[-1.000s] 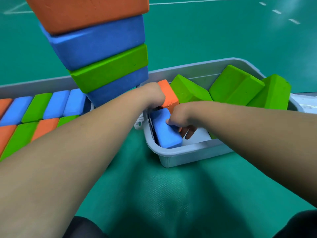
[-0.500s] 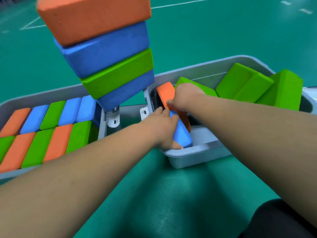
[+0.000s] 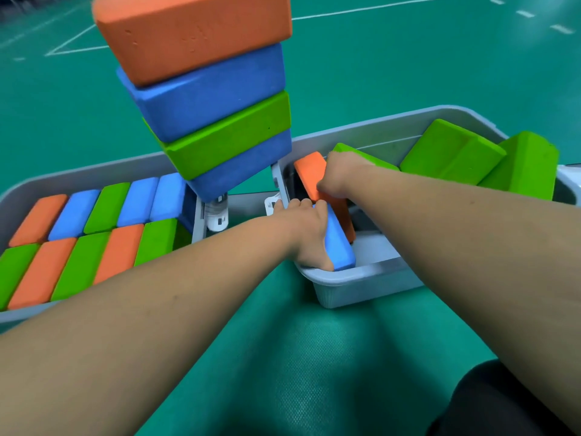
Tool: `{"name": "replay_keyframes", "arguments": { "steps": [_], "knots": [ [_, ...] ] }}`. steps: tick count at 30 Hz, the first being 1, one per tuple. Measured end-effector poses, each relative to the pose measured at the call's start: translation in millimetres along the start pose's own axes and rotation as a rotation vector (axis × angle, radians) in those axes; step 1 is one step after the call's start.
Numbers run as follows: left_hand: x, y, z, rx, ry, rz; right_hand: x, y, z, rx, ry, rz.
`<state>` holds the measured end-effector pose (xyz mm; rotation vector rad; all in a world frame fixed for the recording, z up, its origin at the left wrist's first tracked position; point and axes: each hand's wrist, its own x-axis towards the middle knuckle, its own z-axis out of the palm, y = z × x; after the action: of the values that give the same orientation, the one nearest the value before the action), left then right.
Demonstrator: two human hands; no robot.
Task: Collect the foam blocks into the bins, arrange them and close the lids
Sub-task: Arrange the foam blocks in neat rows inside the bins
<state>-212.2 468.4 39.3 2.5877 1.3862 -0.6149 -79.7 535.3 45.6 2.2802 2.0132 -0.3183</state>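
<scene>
At left of the frame, a grey bin (image 3: 97,176) holds two neat rows of orange, blue and green foam blocks. The right bin (image 3: 371,278) holds loose green blocks (image 3: 452,157). The left hand (image 3: 306,234) curls around a blue block (image 3: 339,248) at that bin's near corner; the right hand (image 3: 341,176) grips a tilted orange block (image 3: 309,174).

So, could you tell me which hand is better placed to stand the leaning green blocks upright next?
Probably the right hand: it sits beside the green blocks, while the left hand rests on the blue block.
</scene>
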Motion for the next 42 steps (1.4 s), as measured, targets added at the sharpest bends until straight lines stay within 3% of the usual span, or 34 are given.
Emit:
{"name": "replay_keyframes", "arguments": {
  "steps": [8, 17, 25, 34, 42],
  "knots": [
    [-8, -11, -11, 0.112, -0.117, 0.075, 8, -2, 12, 0.056, 0.047, -0.023],
    [-31, -30, -13, 0.047, -0.245, 0.227, 15, -9, 19, 0.051, 0.144, 0.033],
    [-24, -29, -18, 0.081, -0.279, 0.206, 4, 2, -10, 0.191, 0.301, 0.066],
    [-9, -26, -29, 0.063, -0.333, 0.197, -22, 11, -72, 0.390, 0.590, 0.032],
    [-8, -24, -30, 0.010, -0.335, 0.179, -27, 6, -68, 0.348, 0.452, 0.026]
  ]
}}
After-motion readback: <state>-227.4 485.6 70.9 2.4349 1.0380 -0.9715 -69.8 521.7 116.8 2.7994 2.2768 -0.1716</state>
